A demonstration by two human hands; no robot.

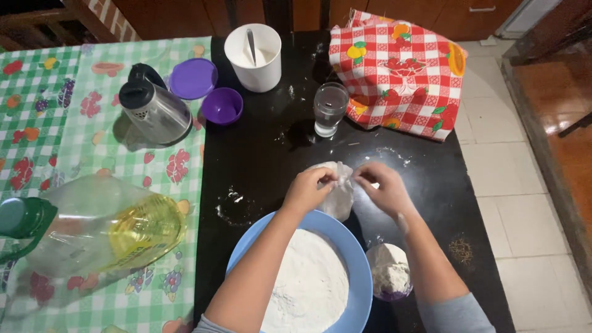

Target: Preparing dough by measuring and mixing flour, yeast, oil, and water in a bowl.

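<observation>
**Black, flour-dusted worktop, with dough between two hands**

Black and glossy, the worktop [277,154] is streaked with white flour smears and smudges. To its left lies a green checked tablecloth [80,142] printed with fruit; to its right the floor is pale square tile [524,203], giving way to reddish polished boards at the far right edge. Dark wooden cabinet fronts run along the top of the view.

Near the middle of the black surface sits a lump of white dough [337,188]. The left hand [306,190] is curled over its left side, fingers pinching the dough; the right hand [385,188] grips its upper right edge between fingertips and thumb. Both hands are closed on the dough, which rests on the worktop just beyond the rim of a blue bowl [354,246] filled with flour. Just beside that bowl, to the right, a small purple cup [390,274] is heaped with flour.

Farther back stand a clear drinking glass [330,109] with a little water, a white tub [253,57] with a spoon in it, and a red checked cloth [398,74] with fruit prints covering something bulky. A purple lid [193,78] and small purple bowl [222,105] lie at the tablecloth's edge, next to a steel kettle [154,105]. A large bottle of yellow oil [92,231] lies on its side on the tablecloth.
</observation>
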